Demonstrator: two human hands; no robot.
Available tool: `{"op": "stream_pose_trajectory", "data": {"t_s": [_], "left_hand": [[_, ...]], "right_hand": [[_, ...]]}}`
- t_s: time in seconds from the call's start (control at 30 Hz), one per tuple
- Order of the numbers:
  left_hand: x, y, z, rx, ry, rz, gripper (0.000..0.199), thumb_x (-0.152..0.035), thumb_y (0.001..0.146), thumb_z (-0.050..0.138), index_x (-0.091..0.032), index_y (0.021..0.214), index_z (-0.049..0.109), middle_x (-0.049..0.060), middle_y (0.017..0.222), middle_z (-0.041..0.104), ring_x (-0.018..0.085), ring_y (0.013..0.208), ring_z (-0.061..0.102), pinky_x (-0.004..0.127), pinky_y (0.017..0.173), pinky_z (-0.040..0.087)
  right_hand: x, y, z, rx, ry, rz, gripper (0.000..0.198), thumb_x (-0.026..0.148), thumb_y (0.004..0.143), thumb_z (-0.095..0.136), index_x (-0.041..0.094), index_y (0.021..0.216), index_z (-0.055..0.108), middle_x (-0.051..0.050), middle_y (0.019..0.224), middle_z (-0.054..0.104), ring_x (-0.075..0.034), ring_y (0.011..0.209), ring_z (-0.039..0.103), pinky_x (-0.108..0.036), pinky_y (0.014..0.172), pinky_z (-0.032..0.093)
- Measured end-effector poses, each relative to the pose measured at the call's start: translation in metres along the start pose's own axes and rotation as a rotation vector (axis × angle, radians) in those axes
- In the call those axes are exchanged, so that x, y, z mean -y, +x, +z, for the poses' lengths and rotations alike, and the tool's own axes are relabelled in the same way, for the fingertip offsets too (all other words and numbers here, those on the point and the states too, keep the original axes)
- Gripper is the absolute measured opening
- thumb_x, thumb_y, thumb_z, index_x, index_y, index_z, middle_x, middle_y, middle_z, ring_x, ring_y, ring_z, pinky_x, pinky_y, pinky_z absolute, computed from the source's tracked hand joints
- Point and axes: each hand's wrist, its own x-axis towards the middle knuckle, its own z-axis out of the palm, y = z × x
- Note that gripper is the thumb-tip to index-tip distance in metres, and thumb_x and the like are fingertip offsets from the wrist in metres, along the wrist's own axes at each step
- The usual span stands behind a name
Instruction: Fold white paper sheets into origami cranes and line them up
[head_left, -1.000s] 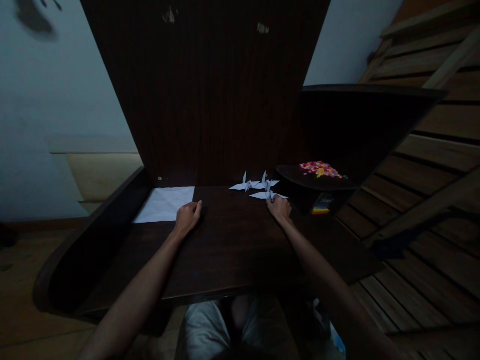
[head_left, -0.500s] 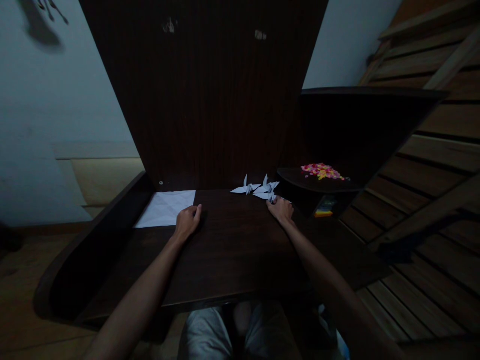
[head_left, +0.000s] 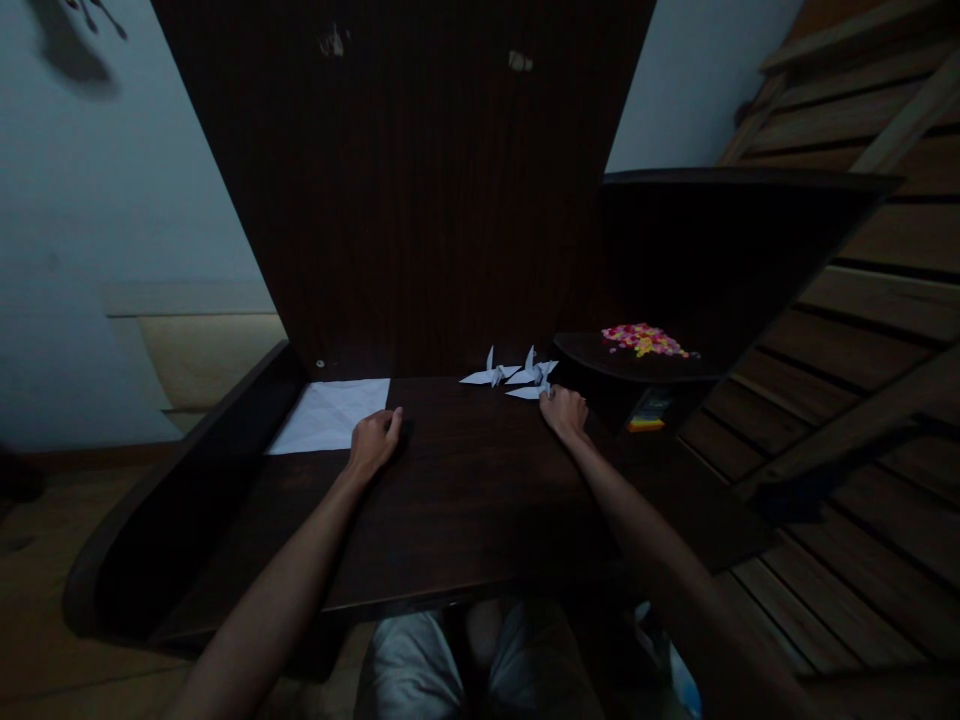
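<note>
Three white folded paper cranes stand at the back of the dark desk. One crane (head_left: 495, 376) is on the left, another crane (head_left: 534, 371) is beside it, and the nearest crane (head_left: 527, 393) lies just in front. My right hand (head_left: 565, 412) is closed at the right end of that nearest crane, and its fingers hide part of it. My left hand (head_left: 373, 440) rests on the desk with fingers curled in and thumb pointing forward, and nothing shows in it. It covers the front right corner of a flat sheet of creased white paper (head_left: 322, 415).
A low corner shelf (head_left: 581, 352) at the right bears a pile of small pink, red and yellow pieces (head_left: 643, 340). Beneath it is a dark item with a yellow edge (head_left: 646, 424). A raised side panel (head_left: 180, 500) bounds the desk at the left; wooden slats stand at the right.
My right hand has shifted slightly to the right at the nearest crane, with its fingers drawn closer together. My left hand, the paper sheet and the other cranes stay put.
</note>
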Motion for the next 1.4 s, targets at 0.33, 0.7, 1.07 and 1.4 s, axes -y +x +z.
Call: {"op": "stream_pose_trajectory", "data": {"t_s": [0.33, 0.7, 1.07, 1.4], "left_hand": [[0.001, 0.000, 0.001, 0.001, -0.007, -0.004, 0.048, -0.043, 0.092, 0.032, -0.016, 0.067, 0.063, 0.008, 0.068, 0.066, 0.018, 0.063, 0.058, 0.028, 0.063, 0.037], [-0.002, 0.000, -0.001, 0.009, 0.009, -0.025, 0.049, -0.043, 0.092, 0.030, -0.017, 0.069, 0.064, 0.008, 0.067, 0.065, 0.018, 0.064, 0.058, 0.027, 0.063, 0.037], [-0.002, 0.000, -0.001, 0.004, 0.009, -0.012, 0.048, -0.042, 0.092, 0.031, -0.017, 0.065, 0.062, 0.007, 0.066, 0.065, 0.018, 0.062, 0.057, 0.027, 0.062, 0.036], [0.001, 0.000, 0.000, 0.012, 0.004, -0.008, 0.048, -0.043, 0.091, 0.032, -0.017, 0.066, 0.063, 0.007, 0.066, 0.065, 0.018, 0.062, 0.057, 0.027, 0.062, 0.036]], "right_hand": [[-0.010, 0.001, 0.004, -0.026, 0.074, 0.066, 0.036, 0.037, 0.086, 0.043, 0.017, 0.098, 0.070, -0.017, 0.097, 0.068, -0.027, 0.094, 0.064, -0.033, 0.077, 0.046], [-0.010, 0.013, 0.008, 0.000, 0.074, 0.062, 0.035, 0.036, 0.086, 0.044, 0.018, 0.101, 0.069, -0.017, 0.099, 0.067, -0.027, 0.096, 0.063, -0.033, 0.078, 0.046], [-0.004, 0.009, 0.006, 0.022, 0.068, 0.035, 0.034, 0.036, 0.087, 0.043, 0.019, 0.100, 0.069, -0.015, 0.099, 0.068, -0.025, 0.096, 0.063, -0.031, 0.077, 0.046], [0.002, 0.007, 0.002, 0.013, 0.064, 0.044, 0.034, 0.037, 0.086, 0.044, 0.018, 0.100, 0.069, -0.016, 0.099, 0.068, -0.026, 0.097, 0.063, -0.031, 0.078, 0.046]]}}
